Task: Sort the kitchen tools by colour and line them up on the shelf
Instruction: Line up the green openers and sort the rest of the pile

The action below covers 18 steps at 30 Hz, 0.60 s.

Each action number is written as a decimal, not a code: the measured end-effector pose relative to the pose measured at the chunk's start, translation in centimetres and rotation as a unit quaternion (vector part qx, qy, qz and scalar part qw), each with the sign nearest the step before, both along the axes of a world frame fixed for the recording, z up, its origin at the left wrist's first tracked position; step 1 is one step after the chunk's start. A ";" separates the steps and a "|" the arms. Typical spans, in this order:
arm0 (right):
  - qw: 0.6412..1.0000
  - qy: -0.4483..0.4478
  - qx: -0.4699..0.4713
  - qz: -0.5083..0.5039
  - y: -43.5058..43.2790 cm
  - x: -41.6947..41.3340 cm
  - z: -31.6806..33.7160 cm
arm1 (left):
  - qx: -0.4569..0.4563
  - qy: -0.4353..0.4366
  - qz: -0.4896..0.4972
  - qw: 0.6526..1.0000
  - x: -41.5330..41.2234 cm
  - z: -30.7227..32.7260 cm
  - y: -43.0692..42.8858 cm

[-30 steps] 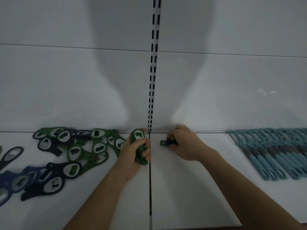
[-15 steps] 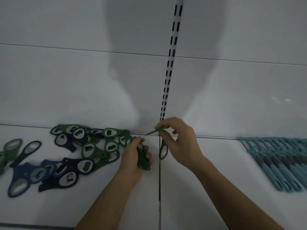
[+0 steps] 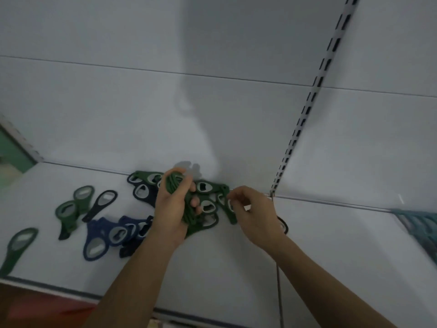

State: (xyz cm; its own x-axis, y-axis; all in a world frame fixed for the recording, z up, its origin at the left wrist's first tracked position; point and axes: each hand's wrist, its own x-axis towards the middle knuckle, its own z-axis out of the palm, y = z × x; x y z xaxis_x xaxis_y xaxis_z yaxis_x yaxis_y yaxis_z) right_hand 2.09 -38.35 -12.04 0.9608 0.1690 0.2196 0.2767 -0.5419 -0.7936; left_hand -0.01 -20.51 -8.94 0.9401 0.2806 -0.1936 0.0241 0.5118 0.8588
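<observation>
Green bottle openers (image 3: pixel 208 187) and blue bottle openers (image 3: pixel 99 235) lie jumbled flat on the white shelf (image 3: pixel 212 268), teal tools (image 3: pixel 421 223) at right.

Teal tools (image 3: pixel 421 223) at the frame's right edge are cut off and blurred. The right hand (image 3: pixel 256 216) covers most of a dark opener (image 3: pixel 285 227), and whether its blurred fingertips (image 3: pixel 233 198) pinch anything is unclear. The left hand (image 3: pixel 170 209) hides much of the green stack (image 3: pixel 173 183) it grips.

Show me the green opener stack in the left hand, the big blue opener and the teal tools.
green opener stack (image 3: pixel 174 185), head view, top end.
big blue opener (image 3: pixel 95 229), head view, neck.
teal tools (image 3: pixel 422 222), head view, blurred middle.
</observation>
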 end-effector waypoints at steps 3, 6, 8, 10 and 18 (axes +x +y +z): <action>0.973 0.018 -0.229 0.017 1.9 1.3 -0.8 | -0.037 0.002 -0.025 0.999 0.0 0.3 2.4; 0.946 0.058 -0.319 -0.008 2.7 2.6 -0.9 | -0.072 0.037 -0.038 0.996 0.0 0.5 3.7; 0.951 0.058 -0.304 -0.002 2.4 3.4 -1.1 | -0.154 0.075 -0.060 0.983 0.2 0.8 4.2; 0.961 0.072 -0.269 0.007 1.6 4.0 -1.0 | -0.257 0.093 -0.093 0.958 0.3 0.9 4.8; 0.997 0.021 0.031 -0.069 0.0 2.7 -0.6 | -0.194 0.068 -0.175 0.963 1.0 0.2 5.9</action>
